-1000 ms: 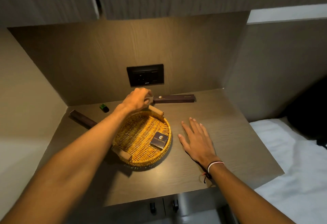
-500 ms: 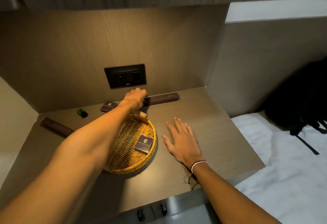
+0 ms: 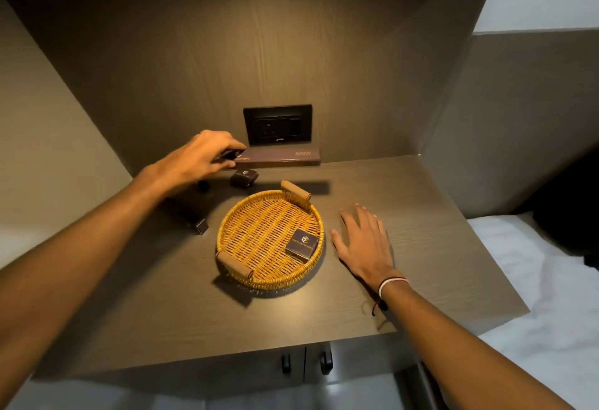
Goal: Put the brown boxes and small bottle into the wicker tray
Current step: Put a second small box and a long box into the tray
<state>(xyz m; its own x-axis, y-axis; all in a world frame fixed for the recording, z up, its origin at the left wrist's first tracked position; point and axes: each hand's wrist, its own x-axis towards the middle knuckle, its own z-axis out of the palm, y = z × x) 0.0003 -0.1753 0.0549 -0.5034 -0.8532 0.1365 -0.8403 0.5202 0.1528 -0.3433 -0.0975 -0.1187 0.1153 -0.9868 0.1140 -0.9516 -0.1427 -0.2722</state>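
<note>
A round wicker tray (image 3: 240, 241) with two wooden handles sits mid-table. One small square brown box (image 3: 301, 244) lies inside it at the right. My left hand (image 3: 197, 158) grips the left end of a long brown box (image 3: 282, 158), held lifted above the table near the back wall. Under it, a second small brown box (image 3: 243, 178) rests on the table. Another long brown box (image 3: 188, 215) lies left of the tray, partly under my left arm. A small dark bottle (image 3: 203, 185) shows just below my left hand. My right hand (image 3: 364, 241) lies flat on the table, right of the tray.
A black wall socket (image 3: 277, 124) sits in the wooden back panel. Side walls close in the table left and right. Cupboard handles (image 3: 306, 361) show below the front edge. A white bed (image 3: 534, 296) and a dark bag (image 3: 570, 215) lie to the right.
My left hand has closed on the long box's left end and raised it off the table, its shadow now falling behind the tray. My right hand has stayed flat.
</note>
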